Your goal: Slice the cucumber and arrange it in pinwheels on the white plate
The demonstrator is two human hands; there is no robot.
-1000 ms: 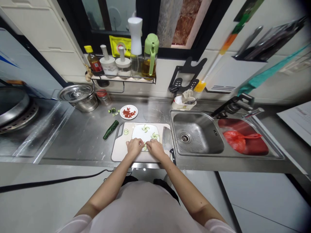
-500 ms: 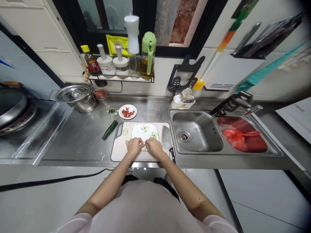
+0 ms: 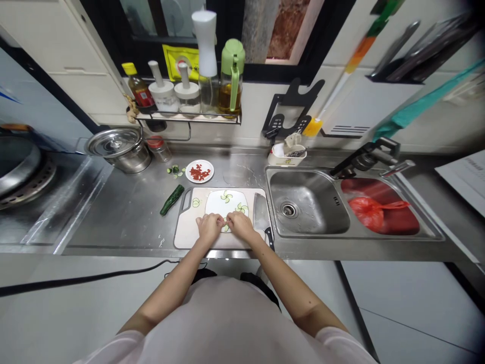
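On a pale cutting board [image 3: 189, 227] lies a white square plate [image 3: 215, 201] with thin cucumber slices fanned into pinwheels, one at its far side [image 3: 226, 196] and one at its right [image 3: 241, 207]. My left hand [image 3: 209, 228] and my right hand [image 3: 240, 225] meet over the plate's near edge, fingertips pinched together on a small cucumber slice. More slices [image 3: 226, 228] show just below the fingertips; the fingers partly hide this group. Two or so loose cucumber slices [image 3: 196, 202] rest on the board's left. A kitchen knife [image 3: 260, 212] lies along its right side.
Left of the board lies a cucumber [image 3: 172, 199]. Behind are a small plate [image 3: 188, 175] of red pieces and cucumber scraps [image 3: 175, 171]. A lidded steel pot [image 3: 131, 157] stands back left. The double sink [image 3: 308, 202] is at right, with a red bag [image 3: 367, 213].
The view has tilted slightly. Both hands stay over the plate's near edge, and the fingertips have shifted only a little.
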